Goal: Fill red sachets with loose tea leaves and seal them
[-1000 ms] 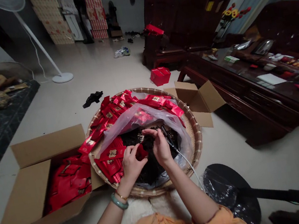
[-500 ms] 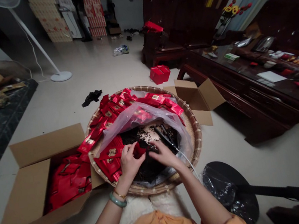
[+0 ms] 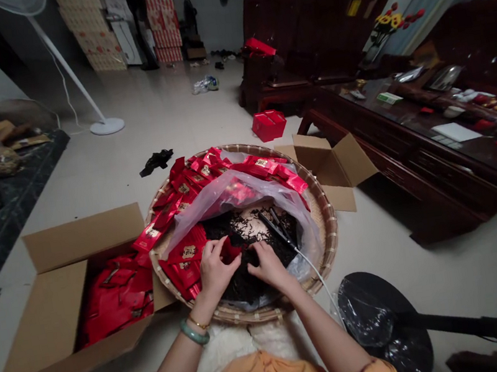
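Observation:
A round woven basket tray (image 3: 323, 212) sits on the floor in front of me. In it lies a clear plastic bag (image 3: 230, 192) spread open over a heap of dark loose tea leaves (image 3: 241, 231). Many small red packets (image 3: 191, 182) are piled along the tray's far and left side. My left hand (image 3: 214, 270) is closed on a small red packet (image 3: 229, 250), held over the leaves. My right hand (image 3: 268, 264) is pinched into the leaves right beside that packet. A dark handled tool (image 3: 274, 226) with a white cable lies on the leaves just beyond my right hand.
An open cardboard box (image 3: 54, 330) full of red packets stands at the left, touching the tray. A smaller open carton (image 3: 334, 163) sits at the tray's far right. A black round base wrapped in plastic (image 3: 383, 322) lies near my right knee. A dark wooden table (image 3: 435, 144) runs along the right.
My right hand has come down from above the heap and moved left, pinching into the leaves next to the packet. My left hand has kept hold of the packet in about the same place.

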Available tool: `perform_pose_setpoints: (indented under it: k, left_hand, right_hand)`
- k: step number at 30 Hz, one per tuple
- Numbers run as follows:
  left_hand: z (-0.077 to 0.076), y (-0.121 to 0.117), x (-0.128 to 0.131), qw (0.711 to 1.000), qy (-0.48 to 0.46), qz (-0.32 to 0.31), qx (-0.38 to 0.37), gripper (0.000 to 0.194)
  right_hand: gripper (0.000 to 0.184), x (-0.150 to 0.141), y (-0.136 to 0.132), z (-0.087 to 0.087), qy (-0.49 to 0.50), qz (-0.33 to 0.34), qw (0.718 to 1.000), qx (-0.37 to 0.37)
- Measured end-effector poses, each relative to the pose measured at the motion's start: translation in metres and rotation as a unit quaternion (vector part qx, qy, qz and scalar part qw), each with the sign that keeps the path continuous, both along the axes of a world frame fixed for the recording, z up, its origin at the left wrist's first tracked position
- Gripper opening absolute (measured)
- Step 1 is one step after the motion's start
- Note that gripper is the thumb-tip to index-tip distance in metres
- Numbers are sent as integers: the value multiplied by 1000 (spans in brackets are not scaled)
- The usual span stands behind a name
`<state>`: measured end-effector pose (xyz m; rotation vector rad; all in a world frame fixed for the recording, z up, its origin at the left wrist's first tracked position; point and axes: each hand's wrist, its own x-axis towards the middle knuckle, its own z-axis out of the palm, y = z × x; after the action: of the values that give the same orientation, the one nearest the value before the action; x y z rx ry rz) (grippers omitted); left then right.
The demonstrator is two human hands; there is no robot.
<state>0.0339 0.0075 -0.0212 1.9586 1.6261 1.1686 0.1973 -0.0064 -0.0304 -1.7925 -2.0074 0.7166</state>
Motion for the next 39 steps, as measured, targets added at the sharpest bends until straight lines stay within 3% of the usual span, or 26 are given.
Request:
perform_pose_setpoints:
  k: [3, 7, 10, 14, 19, 24, 27, 30, 35, 39]
  left_hand:
    - [1, 0, 1, 1000, -3, 2, -4, 47]
    - [2, -1, 0, 1000, -5, -4, 0, 45]
    - [2, 0, -2, 1000, -7, -8, 7, 44]
    - [2, 0, -1, 1000, -13, -2, 4, 45]
    - [3, 0, 0, 1000, -17, -9, 4, 43]
    - [4, 0, -1, 1000, -14, -9, 4, 42]
    - [5, -1, 1, 1000, -4, -11, 5, 42]
    - [5, -1, 3, 1000, 2, -10, 9, 43]
    - [3, 0, 0, 1000, 7, -9, 20, 45]
    - [2, -1, -1, 1000, 2, -6, 10, 46]
  right_hand:
    - [51, 0, -3, -4, 6, 55, 998, 11]
    - [22, 8, 4, -8, 51, 1, 998, 22]
    - [22, 17, 11, -7, 87, -22, 996, 21]
    - [44, 17, 8, -9, 43, 34, 998, 9]
    - [25, 16, 8, -10, 78, -18, 996, 35]
    - [16, 32, 26, 21, 249, -108, 959, 86]
    - [19, 29, 32, 51, 312, -100, 939, 108]
    - [19, 14, 32, 74, 316, -77, 936, 134]
    - [31, -6, 25, 83, 297, 16, 949, 102]
    - [34, -2, 19, 81, 285, 5, 953, 105]
